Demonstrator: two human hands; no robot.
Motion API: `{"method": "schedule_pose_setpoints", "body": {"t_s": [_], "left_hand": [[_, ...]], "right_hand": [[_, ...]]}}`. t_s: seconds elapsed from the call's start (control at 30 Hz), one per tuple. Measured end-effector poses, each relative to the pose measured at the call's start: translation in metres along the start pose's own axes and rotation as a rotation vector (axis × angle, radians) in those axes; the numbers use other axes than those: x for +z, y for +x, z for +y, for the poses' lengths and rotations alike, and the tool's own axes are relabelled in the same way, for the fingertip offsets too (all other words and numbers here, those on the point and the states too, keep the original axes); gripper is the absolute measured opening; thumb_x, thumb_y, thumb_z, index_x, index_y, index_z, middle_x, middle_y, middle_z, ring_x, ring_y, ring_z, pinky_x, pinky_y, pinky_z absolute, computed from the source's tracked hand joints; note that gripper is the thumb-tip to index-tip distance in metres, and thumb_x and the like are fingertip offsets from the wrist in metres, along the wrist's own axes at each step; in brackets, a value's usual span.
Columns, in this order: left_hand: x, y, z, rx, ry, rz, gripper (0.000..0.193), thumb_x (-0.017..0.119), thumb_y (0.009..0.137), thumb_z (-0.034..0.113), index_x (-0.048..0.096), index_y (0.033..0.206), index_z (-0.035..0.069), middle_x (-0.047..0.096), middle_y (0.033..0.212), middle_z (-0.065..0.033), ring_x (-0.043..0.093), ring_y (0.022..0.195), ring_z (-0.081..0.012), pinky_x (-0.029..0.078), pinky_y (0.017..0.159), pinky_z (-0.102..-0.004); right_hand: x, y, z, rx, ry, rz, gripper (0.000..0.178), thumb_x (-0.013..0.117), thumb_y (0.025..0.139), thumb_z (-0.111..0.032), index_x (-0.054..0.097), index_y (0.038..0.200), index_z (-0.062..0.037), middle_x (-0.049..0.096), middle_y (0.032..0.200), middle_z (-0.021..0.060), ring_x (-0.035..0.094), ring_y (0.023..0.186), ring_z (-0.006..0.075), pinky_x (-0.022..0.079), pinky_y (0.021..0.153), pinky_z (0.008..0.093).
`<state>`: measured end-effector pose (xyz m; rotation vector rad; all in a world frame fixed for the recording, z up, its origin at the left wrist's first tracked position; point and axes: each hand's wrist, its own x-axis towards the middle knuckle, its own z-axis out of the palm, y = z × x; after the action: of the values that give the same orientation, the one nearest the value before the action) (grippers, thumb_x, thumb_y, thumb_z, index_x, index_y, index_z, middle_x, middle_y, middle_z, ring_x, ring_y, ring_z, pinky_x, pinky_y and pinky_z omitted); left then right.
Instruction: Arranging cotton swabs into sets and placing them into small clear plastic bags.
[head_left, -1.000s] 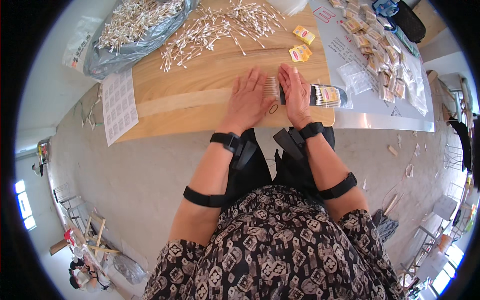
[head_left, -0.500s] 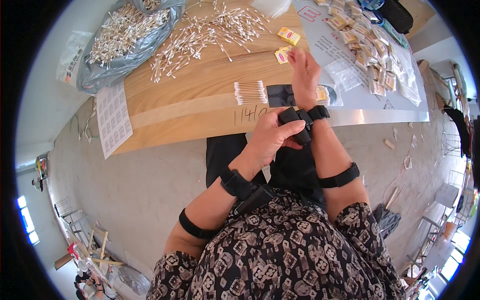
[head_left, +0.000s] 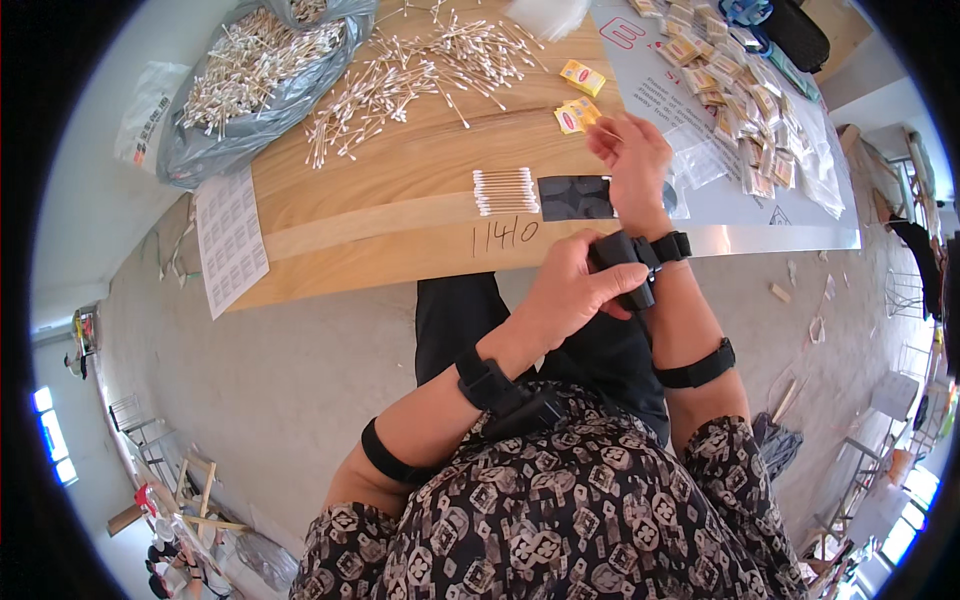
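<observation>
My left hand (head_left: 572, 295) is closed around a black box-shaped device (head_left: 624, 270) strapped to my right wrist. The thumb lies over its near side and the fingers go behind it. Above the table's front edge, my right hand (head_left: 640, 170) is held up with loosely bent fingers apart, and nothing shows in it. A black rectangular pad (head_left: 572, 198) lies just left of that hand, partly covered by it. Beside the pad is a neat row of cotton swabs (head_left: 504, 192). Beyond the right fingers lie flat yellow cards (head_left: 576, 116) and a small yellow box (head_left: 582, 77).
Loose cotton swabs (head_left: 375, 92) spread across the far table. A grey plastic bag (head_left: 205, 158) full of swabs stands at the left, near a printed sheet (head_left: 232, 240) overhanging the edge. Many small packs (head_left: 755, 110) are heaped at the far right, by clear plastic bags (head_left: 700, 165).
Both hands have shifted a little right and toward me, the left still on the wrist device. The right fingers have spread somewhat, and the right hand now covers the swabs beside the pad.
</observation>
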<state>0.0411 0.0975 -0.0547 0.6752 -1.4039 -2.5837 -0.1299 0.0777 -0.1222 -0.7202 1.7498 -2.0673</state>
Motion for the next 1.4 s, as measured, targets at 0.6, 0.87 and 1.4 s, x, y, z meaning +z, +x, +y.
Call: {"method": "schedule_pose_setpoints", "body": {"t_s": [0.6,0.87,1.4], "left_hand": [[-0.135,0.055,-0.029,0.632,0.017,0.700,0.044,0.047,0.100,0.023,0.042,0.135,-0.004,0.046,0.137,-0.0174,0.042,0.129,-0.0234,0.031,0.109,-0.0337],[-0.140,0.038,-0.023,0.652,1.498,0.573,0.060,0.049,0.096,0.034,0.033,0.143,0.001,0.032,0.150,-0.0178,0.029,0.140,-0.0307,0.022,0.114,-0.0432],[-0.127,0.023,-0.026,0.347,1.779,0.444,0.074,0.050,0.090,0.052,0.033,0.144,0.005,0.028,0.153,-0.0123,0.022,0.143,-0.0249,0.014,0.116,-0.0488]], "right_hand": [[0.060,-0.067,0.035,0.216,0.269,-0.043,0.050,0.045,0.101,-0.032,0.045,0.132,0.0083,0.050,0.133,0.0167,0.047,0.124,0.0216,0.035,0.108,0.0323],[0.034,-0.065,0.033,0.070,-0.043,-0.169,0.035,0.057,0.092,-0.011,0.054,0.123,0.0042,0.056,0.129,0.0170,0.053,0.118,0.0283,0.039,0.101,0.0336],[0.023,-0.078,0.022,-0.521,-0.959,-0.575,0.051,0.054,0.080,-0.006,0.049,0.130,-0.0037,0.048,0.136,0.0111,0.040,0.130,0.0300,0.028,0.111,0.0431]]}}
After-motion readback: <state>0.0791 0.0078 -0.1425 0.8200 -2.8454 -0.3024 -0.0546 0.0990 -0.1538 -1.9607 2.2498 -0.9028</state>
